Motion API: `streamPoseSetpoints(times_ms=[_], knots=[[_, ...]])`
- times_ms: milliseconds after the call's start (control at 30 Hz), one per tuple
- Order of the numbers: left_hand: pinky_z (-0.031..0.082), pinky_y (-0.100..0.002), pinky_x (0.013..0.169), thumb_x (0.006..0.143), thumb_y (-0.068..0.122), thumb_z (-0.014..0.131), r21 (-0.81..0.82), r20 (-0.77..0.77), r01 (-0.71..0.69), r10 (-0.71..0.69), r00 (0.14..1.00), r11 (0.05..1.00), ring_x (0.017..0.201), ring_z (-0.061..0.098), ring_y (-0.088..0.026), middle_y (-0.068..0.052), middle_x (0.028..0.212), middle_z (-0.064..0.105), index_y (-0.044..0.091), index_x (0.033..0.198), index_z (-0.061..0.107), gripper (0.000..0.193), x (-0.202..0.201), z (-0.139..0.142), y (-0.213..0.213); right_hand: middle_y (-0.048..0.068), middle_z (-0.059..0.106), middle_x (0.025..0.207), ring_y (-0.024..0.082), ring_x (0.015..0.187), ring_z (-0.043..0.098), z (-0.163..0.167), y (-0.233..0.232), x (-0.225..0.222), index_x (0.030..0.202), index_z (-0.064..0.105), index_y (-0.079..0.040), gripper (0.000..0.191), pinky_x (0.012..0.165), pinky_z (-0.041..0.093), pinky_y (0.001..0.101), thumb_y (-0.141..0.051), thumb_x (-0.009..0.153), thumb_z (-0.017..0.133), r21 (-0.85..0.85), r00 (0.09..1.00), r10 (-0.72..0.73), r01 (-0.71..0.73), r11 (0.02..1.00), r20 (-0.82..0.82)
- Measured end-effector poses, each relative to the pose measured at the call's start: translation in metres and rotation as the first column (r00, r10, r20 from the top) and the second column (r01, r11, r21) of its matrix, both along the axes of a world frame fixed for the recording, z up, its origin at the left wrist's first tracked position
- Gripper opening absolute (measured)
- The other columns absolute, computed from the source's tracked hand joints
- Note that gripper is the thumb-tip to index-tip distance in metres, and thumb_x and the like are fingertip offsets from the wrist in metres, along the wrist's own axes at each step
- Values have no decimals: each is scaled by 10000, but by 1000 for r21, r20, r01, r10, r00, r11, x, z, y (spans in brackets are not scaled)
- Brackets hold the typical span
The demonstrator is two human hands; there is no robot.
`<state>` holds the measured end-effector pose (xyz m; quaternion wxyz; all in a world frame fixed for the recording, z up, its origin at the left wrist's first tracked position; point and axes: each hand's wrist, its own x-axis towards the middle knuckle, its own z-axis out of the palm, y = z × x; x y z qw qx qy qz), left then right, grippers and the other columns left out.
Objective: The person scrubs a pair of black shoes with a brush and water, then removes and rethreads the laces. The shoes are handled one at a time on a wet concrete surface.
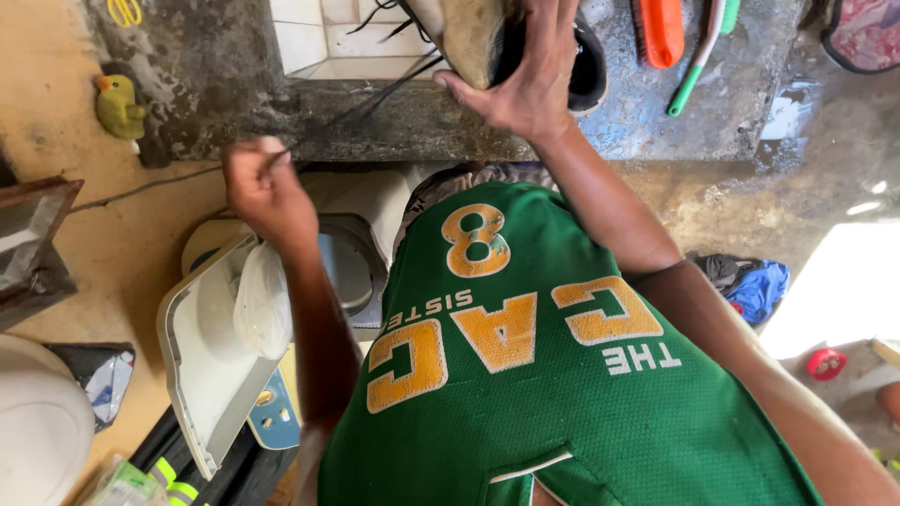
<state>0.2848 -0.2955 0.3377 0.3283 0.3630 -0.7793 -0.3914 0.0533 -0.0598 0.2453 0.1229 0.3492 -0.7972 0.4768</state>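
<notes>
My right hand [530, 80] grips a dirty tan shoe [469, 37] with a dark opening, held over the edge of a concrete wash counter [656, 112]. My left hand [262, 187] is closed on a black shoelace [366, 103] that runs taut from the shoe down to my fist. A white tiled basin [319, 37] sits behind the shoe. My green jersey with yellow lettering fills the lower middle of the view.
An orange brush [663, 28] and a green-handled brush [698, 61] lie on the counter at right. A white washing machine with its lid raised [211, 356] stands below my left hand. A yellow-green toy bird [120, 105] perches at left. Blue cloth [755, 286] lies on the floor.
</notes>
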Motion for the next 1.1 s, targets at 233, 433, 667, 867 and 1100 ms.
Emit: streamPoseSetpoints(times_ms=[233,433,667,867,1100], knots=[[434,-304,655,1072,219,644,483,-306,312,-176,936,818,681,505,-156,-24,808,539,74,914,548,235,9,-37,4,258,390,1457,446,1337,456,-9,7,-11,1581,273,-71,1230,1098,461,549,-677,752,952,77,991,-20,30,997,-134],[505,-299,675,1014,413,824,87,106,17,-26,994,996,761,534,-143,-26,876,566,71,940,541,450,38,-41,-21,210,456,1414,431,1304,490,10,10,-5,1536,393,-97,1072,1098,466,562,-615,732,876,104,999,12,-8,995,-35],[260,-256,470,1004,702,370,887,-453,398,275,848,235,511,271,-113,-15,684,411,63,793,501,685,32,-65,-12,173,476,1300,378,1204,519,25,9,-6,1339,571,-102,867,1016,479,538,-629,781,972,53,993,88,-84,995,-79],[190,-209,464,1080,635,303,610,-85,38,18,996,791,515,276,-69,54,625,377,104,779,500,641,47,-46,-17,173,440,1360,384,1292,510,26,4,8,1295,596,-116,734,1060,520,526,-533,839,991,-26,985,170,-170,985,22],[470,-335,648,1122,211,382,-379,230,257,-178,957,889,677,600,-232,-97,767,588,62,897,547,316,44,2,-14,151,469,1367,366,1328,518,33,-9,3,1262,642,-143,660,1062,539,524,-525,850,990,-39,967,252,-253,967,-35]])
